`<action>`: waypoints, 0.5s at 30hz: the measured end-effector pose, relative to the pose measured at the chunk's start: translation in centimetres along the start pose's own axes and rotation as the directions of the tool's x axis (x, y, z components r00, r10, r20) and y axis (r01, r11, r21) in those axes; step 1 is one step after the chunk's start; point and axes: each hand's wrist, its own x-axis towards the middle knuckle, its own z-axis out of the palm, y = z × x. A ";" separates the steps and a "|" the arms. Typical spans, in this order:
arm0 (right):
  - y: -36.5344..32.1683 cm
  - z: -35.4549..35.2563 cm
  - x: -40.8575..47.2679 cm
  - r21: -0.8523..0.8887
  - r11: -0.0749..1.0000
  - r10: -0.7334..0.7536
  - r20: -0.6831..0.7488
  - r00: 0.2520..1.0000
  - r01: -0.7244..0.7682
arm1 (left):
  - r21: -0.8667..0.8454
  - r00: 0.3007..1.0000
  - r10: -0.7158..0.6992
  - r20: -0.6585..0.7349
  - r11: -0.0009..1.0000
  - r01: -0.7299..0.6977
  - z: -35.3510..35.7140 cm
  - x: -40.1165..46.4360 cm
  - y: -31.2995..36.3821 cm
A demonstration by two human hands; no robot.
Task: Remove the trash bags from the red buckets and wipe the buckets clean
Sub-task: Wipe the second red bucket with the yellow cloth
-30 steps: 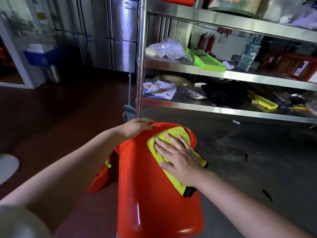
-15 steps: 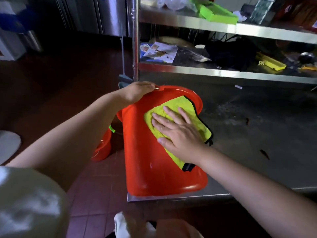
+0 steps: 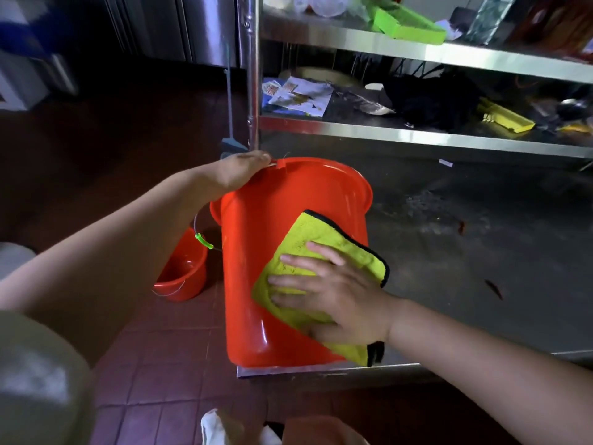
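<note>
head cam, close, fwd+down over bucket point(image 3: 272, 252)

No text, label, brand or number can be read anywhere. The printed paper sheets point(image 3: 296, 99) on the lower shelf point(image 3: 417, 136) carry coloured pictures and print too small and blurred to make out, and the bottle point(image 3: 489, 19) on the upper shelf has an illegible label.

Left hand point(image 3: 239, 170) holds the red bucket point(image 3: 282, 258) rim; right hand point(image 3: 337, 297) presses a yellow cloth point(image 3: 308, 248) flat against its side
</note>
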 end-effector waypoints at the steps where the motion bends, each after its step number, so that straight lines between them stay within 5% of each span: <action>1: 0.8 -0.2 1.0 -0.009 0.999 0.037 -0.015 0.999 -0.037 | -0.010 1.000 -0.001 -0.002 1.000 0.001 -0.1 0.0 -0.2; 9: 7.2 -1.7 6.4 0.102 0.881 0.472 -0.119 0.874 -0.462 | -0.099 1.000 -0.008 -0.029 0.995 0.006 -0.8 -0.1 -1.0; 15: 3.4 -0.6 4.7 0.054 0.849 0.527 -0.141 0.838 -0.526 | -0.119 0.990 0.014 -0.137 0.992 -0.031 0.6 -1.3 -1.9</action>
